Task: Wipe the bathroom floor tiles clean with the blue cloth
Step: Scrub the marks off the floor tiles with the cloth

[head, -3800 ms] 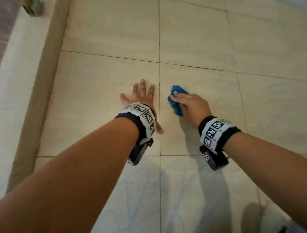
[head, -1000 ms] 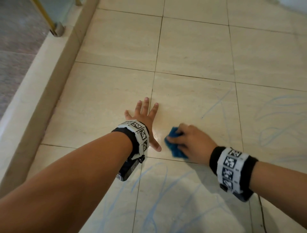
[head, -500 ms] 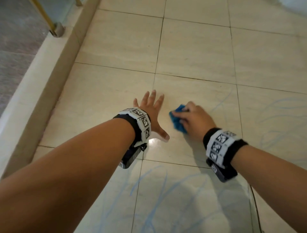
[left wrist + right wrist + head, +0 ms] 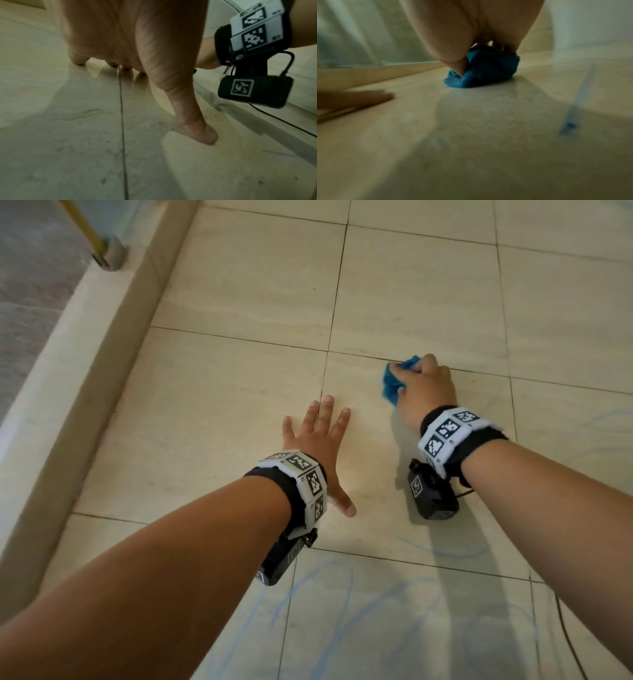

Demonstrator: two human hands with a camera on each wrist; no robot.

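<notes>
Starting at our left, our left hand (image 4: 317,446) lies flat on the floor (image 4: 239,392), fingers spread and straight, thumb splayed toward our body, holding nothing; the left wrist view shows the fingertips and thumb tip pressed to the tile, so we judge it is bracing our weight. A grout line (image 4: 323,385) runs away from us just past its fingertips. Beyond and to the right of it, near but not touching, our right hand (image 4: 423,386) is curled round the cloth (image 4: 394,381), thumb and fingers pinching it into a wad pressed on the tile; the right wrist view shows the thumb dug into the folds and the wad's underside flat on the floor. The cloth is bright blue, bunched into a lump with no clear long axis, bulging out on the thumb side of the fist and ahead of the knuckles, at a cross grout line. What the coming stroke turns on, we judge, is where the blue scribbles (image 4: 325,611) lie from that hand: the heaviest are on the tile nearer our body, behind the wrist, and fainter ones (image 4: 603,419) to its right. The right hand is the nearer to both and already has the cloth, so a pull back toward us looks likeliest.
</notes>
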